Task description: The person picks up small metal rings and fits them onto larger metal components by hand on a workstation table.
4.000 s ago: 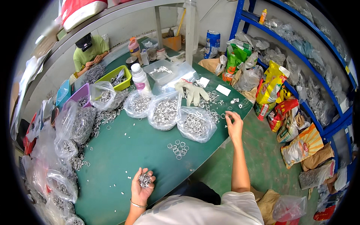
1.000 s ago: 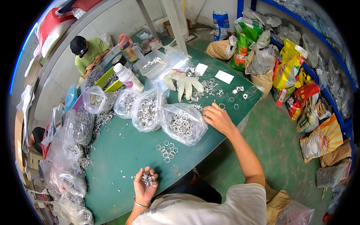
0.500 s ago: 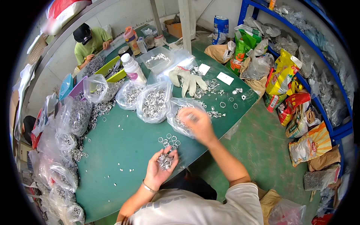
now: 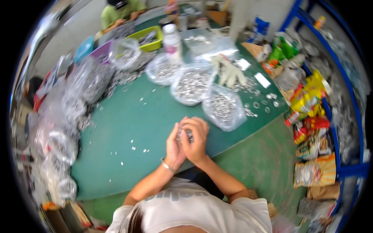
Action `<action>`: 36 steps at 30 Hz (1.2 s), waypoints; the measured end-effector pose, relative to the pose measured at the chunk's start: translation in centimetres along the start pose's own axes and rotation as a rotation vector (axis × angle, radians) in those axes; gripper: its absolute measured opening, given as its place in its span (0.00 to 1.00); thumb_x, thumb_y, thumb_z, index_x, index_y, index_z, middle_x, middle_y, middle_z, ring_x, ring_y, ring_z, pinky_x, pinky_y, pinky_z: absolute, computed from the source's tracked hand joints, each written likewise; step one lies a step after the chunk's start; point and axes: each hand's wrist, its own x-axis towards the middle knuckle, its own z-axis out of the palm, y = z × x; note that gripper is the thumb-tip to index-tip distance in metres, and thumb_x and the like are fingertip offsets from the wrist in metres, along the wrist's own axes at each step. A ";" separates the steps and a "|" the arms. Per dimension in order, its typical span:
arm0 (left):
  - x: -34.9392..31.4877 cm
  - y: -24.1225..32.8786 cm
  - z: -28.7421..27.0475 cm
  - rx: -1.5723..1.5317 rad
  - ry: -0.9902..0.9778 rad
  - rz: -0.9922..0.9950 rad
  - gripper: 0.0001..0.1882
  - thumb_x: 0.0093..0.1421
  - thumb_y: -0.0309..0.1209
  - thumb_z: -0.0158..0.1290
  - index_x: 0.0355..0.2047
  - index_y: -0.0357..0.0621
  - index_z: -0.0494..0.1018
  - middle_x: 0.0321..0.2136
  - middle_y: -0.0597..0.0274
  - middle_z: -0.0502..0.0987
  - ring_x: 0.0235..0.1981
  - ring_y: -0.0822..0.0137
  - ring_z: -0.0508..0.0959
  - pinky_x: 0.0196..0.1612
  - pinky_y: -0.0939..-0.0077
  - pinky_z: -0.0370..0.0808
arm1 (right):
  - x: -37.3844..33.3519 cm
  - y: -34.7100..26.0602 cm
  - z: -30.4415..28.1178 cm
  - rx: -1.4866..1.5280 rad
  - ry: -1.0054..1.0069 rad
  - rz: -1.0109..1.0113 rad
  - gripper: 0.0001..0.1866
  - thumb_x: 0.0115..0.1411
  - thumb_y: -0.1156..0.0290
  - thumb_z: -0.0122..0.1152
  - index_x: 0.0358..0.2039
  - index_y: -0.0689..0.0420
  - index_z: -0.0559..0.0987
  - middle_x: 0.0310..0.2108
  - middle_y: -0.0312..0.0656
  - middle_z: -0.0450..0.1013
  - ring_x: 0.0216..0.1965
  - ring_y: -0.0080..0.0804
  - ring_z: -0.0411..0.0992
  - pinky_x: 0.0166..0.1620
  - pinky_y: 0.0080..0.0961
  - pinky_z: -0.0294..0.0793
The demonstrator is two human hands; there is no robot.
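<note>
Above the near edge of the green table, my left hand (image 4: 175, 146) and my right hand (image 4: 198, 138) are cupped together. A small pile of silver metal rings (image 4: 185, 135) shows between them. Both hands are closed around it, and most of the pile is hidden by fingers. Just beyond my right hand lies an open clear plastic bag (image 4: 236, 122) full of small metal parts. Two more open bags of such parts stand to its left, a larger bag (image 4: 179, 97) and a smaller bag (image 4: 152, 76).
A white knitted glove (image 4: 232, 76) lies behind the bags, near loose rings. Bulging plastic bags (image 4: 62, 145) line the table's left side. A white bottle (image 4: 170, 40) and yellow-green bin (image 4: 153, 46) stand farther back. A co-worker (image 4: 110, 17) sits beyond. Blue shelving (image 4: 337, 68) is at right.
My right hand has moved from the nearest bag to my left hand, and both now close around the rings. The loose rings before my left hand no longer show. The view has shifted.
</note>
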 end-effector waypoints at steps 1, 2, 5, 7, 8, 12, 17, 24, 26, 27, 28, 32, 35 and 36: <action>-0.1 0.4 -0.6 0.010 0.011 0.004 0.22 0.64 0.43 0.42 0.51 0.41 0.64 0.48 0.56 0.69 0.50 0.63 0.68 0.55 0.66 0.65 | -0.1 0.0 0.4 0.038 -0.007 0.035 0.08 0.50 0.74 0.56 0.32 0.59 0.72 0.39 0.43 0.70 0.45 0.44 0.65 0.48 0.40 0.58; -0.4 0.7 -1.1 0.019 0.023 0.008 0.22 0.63 0.42 0.43 0.51 0.40 0.64 0.48 0.56 0.68 0.50 0.63 0.69 0.54 0.67 0.65 | -0.4 0.0 1.0 0.076 -0.016 0.070 0.09 0.52 0.74 0.54 0.35 0.60 0.72 0.41 0.44 0.70 0.46 0.45 0.64 0.50 0.41 0.58; -0.8 1.4 -0.8 0.024 0.127 0.110 0.21 0.61 0.40 0.45 0.51 0.42 0.65 0.47 0.57 0.69 0.48 0.61 0.70 0.53 0.64 0.66 | -1.1 -0.4 2.5 0.117 -0.012 0.174 0.14 0.56 0.72 0.49 0.43 0.62 0.70 0.48 0.47 0.66 0.51 0.47 0.61 0.55 0.42 0.55; -1.1 2.5 -0.7 -0.061 0.130 0.111 0.22 0.62 0.40 0.44 0.52 0.42 0.64 0.50 0.56 0.68 0.50 0.59 0.68 0.54 0.62 0.66 | -1.5 -0.6 3.0 0.201 -0.117 0.203 0.16 0.58 0.71 0.46 0.47 0.63 0.68 0.51 0.48 0.64 0.55 0.48 0.58 0.57 0.43 0.52; -1.2 3.0 -0.9 -0.111 0.120 0.113 0.22 0.62 0.41 0.44 0.52 0.42 0.64 0.50 0.56 0.68 0.51 0.59 0.68 0.54 0.61 0.65 | -1.5 -0.5 3.3 0.241 -0.167 0.218 0.18 0.59 0.70 0.45 0.49 0.63 0.67 0.52 0.48 0.63 0.56 0.48 0.57 0.58 0.44 0.50; -1.4 5.0 -1.9 -0.313 0.101 0.087 0.21 0.62 0.41 0.43 0.52 0.45 0.65 0.48 0.53 0.69 0.49 0.56 0.70 0.55 0.59 0.64 | -0.6 -1.0 3.9 0.297 -0.340 0.229 0.21 0.59 0.71 0.44 0.52 0.64 0.65 0.54 0.49 0.62 0.59 0.48 0.55 0.61 0.45 0.45; -1.9 7.9 -3.5 -0.293 0.044 0.037 0.21 0.64 0.41 0.38 0.54 0.46 0.63 0.47 0.51 0.70 0.49 0.56 0.70 0.54 0.53 0.64 | 0.9 -1.0 4.4 0.272 -0.475 0.229 0.17 0.54 0.76 0.51 0.46 0.60 0.72 0.52 0.44 0.65 0.55 0.45 0.60 0.58 0.43 0.52; -2.8 11.2 -5.5 -0.242 0.075 0.056 0.22 0.64 0.43 0.38 0.53 0.45 0.64 0.49 0.52 0.69 0.47 0.58 0.72 0.51 0.56 0.68 | 1.8 -1.6 7.6 0.011 -0.514 0.004 0.07 0.49 0.77 0.60 0.32 0.58 0.78 0.39 0.40 0.72 0.43 0.38 0.67 0.46 0.30 0.64; -2.8 12.1 -6.3 -0.168 0.096 0.083 0.22 0.64 0.43 0.38 0.53 0.44 0.64 0.48 0.53 0.70 0.46 0.59 0.73 0.49 0.58 0.70 | 1.4 -0.9 8.8 0.251 -0.436 0.280 0.06 0.52 0.76 0.60 0.32 0.60 0.77 0.35 0.40 0.72 0.38 0.32 0.69 0.42 0.27 0.66; -2.7 12.8 -6.6 -0.101 0.112 0.106 0.22 0.64 0.43 0.39 0.53 0.43 0.64 0.48 0.53 0.70 0.45 0.59 0.73 0.47 0.58 0.71 | 1.3 -0.7 9.3 0.367 -0.392 0.419 0.05 0.53 0.76 0.60 0.32 0.61 0.77 0.34 0.40 0.72 0.36 0.29 0.69 0.40 0.25 0.67; -2.6 13.5 -6.8 -0.034 0.128 0.128 0.22 0.64 0.43 0.39 0.53 0.43 0.63 0.48 0.53 0.71 0.44 0.60 0.73 0.46 0.59 0.72 | 1.6 -1.2 9.8 0.636 -0.331 0.789 0.06 0.57 0.74 0.57 0.33 0.63 0.75 0.31 0.40 0.72 0.31 0.24 0.69 0.34 0.19 0.68; -2.2 16.7 -7.3 0.806 0.402 0.480 0.14 0.62 0.35 0.48 0.43 0.40 0.72 0.46 0.56 0.72 0.39 0.65 0.74 0.41 0.68 0.73 | 1.7 0.1 10.6 1.061 -0.401 1.122 0.06 0.60 0.74 0.54 0.34 0.64 0.74 0.29 0.39 0.72 0.28 0.24 0.70 0.31 0.19 0.69; -1.9 18.2 -8.5 1.618 0.479 0.767 0.12 0.56 0.30 0.54 0.41 0.44 0.74 0.44 0.59 0.72 0.43 0.61 0.71 0.49 0.66 0.67 | 1.1 -0.2 11.2 1.097 -0.423 1.221 0.06 0.60 0.74 0.54 0.34 0.63 0.74 0.29 0.39 0.73 0.27 0.25 0.71 0.30 0.20 0.70; -1.8 18.4 -8.5 1.912 0.452 0.887 0.14 0.55 0.30 0.55 0.42 0.45 0.74 0.44 0.59 0.71 0.45 0.60 0.69 0.51 0.63 0.65 | 1.0 -0.3 11.3 1.098 -0.419 1.248 0.06 0.60 0.74 0.54 0.34 0.63 0.74 0.29 0.39 0.73 0.27 0.25 0.71 0.30 0.20 0.70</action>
